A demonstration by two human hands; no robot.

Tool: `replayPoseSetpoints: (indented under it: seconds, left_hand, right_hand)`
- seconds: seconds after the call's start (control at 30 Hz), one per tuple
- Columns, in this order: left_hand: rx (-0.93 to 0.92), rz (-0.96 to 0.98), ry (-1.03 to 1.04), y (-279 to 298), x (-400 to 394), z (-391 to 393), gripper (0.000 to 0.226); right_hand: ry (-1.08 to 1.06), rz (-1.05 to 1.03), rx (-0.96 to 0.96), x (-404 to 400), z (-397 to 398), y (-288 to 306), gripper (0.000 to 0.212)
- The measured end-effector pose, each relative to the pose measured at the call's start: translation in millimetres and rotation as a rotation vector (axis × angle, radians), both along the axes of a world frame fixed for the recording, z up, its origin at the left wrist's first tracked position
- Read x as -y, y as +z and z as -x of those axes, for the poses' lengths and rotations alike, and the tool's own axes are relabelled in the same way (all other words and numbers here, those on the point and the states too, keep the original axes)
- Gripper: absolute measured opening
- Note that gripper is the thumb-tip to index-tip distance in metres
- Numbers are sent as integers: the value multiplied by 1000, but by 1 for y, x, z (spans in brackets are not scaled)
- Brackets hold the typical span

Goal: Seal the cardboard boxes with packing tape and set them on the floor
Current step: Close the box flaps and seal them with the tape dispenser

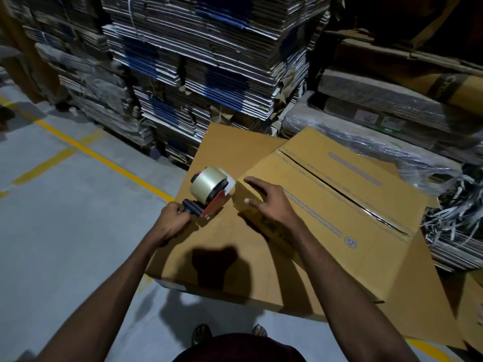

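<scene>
On the left the grey floor (65,218) with its yellow line waits for finished boxes. The left hand (173,222) is wrapped round the handle of the tape gun (209,190), whose nose meets the near end of the box (326,205) lying on a flat sheet of cardboard (209,244). Just beside it the right hand (269,202) lies flat, fingers spread, on the box top. Rightward the centre seam (345,194) gapes untaped — best to stick the tape end down firmly, press the flaps shut, then pull straight along that seam.
</scene>
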State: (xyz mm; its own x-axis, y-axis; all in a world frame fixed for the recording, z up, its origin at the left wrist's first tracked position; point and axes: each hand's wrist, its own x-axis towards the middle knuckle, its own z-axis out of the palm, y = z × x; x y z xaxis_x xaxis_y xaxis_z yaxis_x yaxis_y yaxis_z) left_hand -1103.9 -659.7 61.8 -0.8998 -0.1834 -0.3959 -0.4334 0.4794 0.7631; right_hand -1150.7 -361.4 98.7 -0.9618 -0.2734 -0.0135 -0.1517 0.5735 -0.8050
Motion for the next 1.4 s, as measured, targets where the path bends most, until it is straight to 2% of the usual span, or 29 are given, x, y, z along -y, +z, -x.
replayPoseSetpoints:
  seconds: [0.1,0.2,0.27,0.37,0.47,0.53,0.57,0.63,0.7,0.77,0.9,1.07,1.17,1.33,1.4]
  left_hand:
    - [-34,-55,118,-5,-14,-6,26]
    - [-65,116,152,-10,-37,-7,33]
    - [-85,229,108,-14,-51,-6,30]
    - [-78,270,2,-33,-61,-1,22]
    - [49,274,-128,-50,-60,10,44]
    - [118,288,-32,-42,-66,18,60]
    - [87,309,62,-31,-71,20,63]
    - [-159,278,165,-11,-82,25,55]
    - [-431,123,142,4,-97,31,37]
    - [-494,71,14,16,-116,38,34]
    - [-373,150,-244,26,-144,50,53]
    - [-232,389,-264,35,-142,75,48]
    - [-125,458,-326,53,-150,92,48]
    - [-165,380,-311,52,-180,111,45]
    - [-224,431,-289,44,-183,113,48]
  right_hand:
    - [-4,-28,-80,-1,3,-7,65]
    - [9,-13,-116,0,4,-8,64]
    - [11,7,-114,0,4,-8,63]
    - [15,40,-111,0,3,-10,61]
    - [11,70,-119,0,2,-13,58]
    - [7,76,-118,-1,2,-13,58]
    - [1,77,-117,0,2,-13,59]
    - [-9,83,-120,0,2,-14,59]
    - [-14,92,-131,1,2,-14,59]
    - [-9,107,-144,1,2,-15,58]
    - [-67,166,-139,-1,2,-14,56]
    - [-132,284,-120,-1,2,-9,46]
    - [-255,324,-116,-2,4,-15,37]
    - [-402,520,-61,-5,8,-9,32]
    - [-349,477,-52,-11,12,-4,33]
